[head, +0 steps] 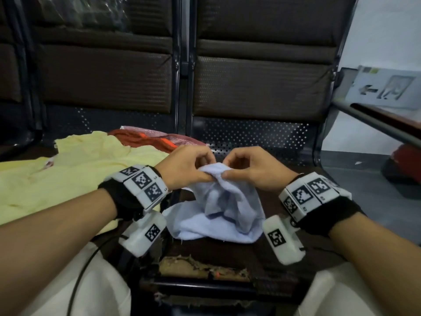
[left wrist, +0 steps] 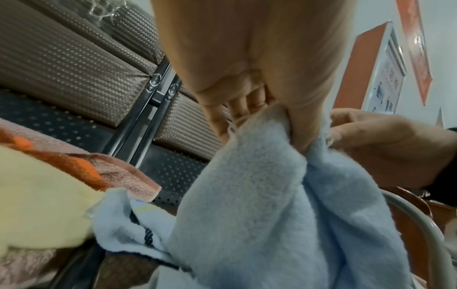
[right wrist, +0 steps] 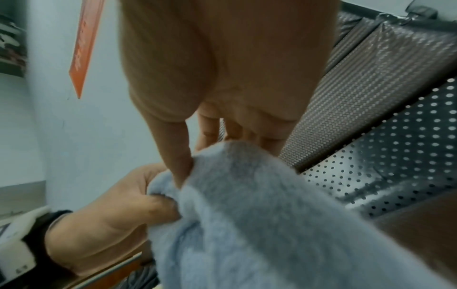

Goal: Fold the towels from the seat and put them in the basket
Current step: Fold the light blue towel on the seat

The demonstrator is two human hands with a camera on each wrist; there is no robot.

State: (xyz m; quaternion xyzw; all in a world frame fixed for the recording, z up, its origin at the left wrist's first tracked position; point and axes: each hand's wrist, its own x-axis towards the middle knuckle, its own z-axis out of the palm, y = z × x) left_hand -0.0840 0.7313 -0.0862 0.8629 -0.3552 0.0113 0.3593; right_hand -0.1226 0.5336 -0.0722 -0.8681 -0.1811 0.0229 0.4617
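Note:
A light blue towel [head: 224,208] hangs bunched above the dark seat [head: 205,254], its lower part resting on the cushion. My left hand [head: 193,169] and right hand [head: 245,169] pinch its top edge side by side, thumbs almost touching. The left wrist view shows the left hand [left wrist: 259,109] pinching the blue towel [left wrist: 259,215], with the right hand [left wrist: 380,144] beside it. From the right wrist, the right hand [right wrist: 195,144] nips a fold of the blue towel [right wrist: 259,215] next to the left hand [right wrist: 118,211]. A yellow towel [head: 68,176] lies spread on the left seat. No basket is in view.
An orange and pink towel [head: 155,139] lies behind the yellow one. Padded seat backs [head: 262,85] rise behind. The seat's front edge is torn [head: 200,267]. A metal armrest [head: 376,124] runs at the right, with a red object [head: 407,160] on the floor beyond.

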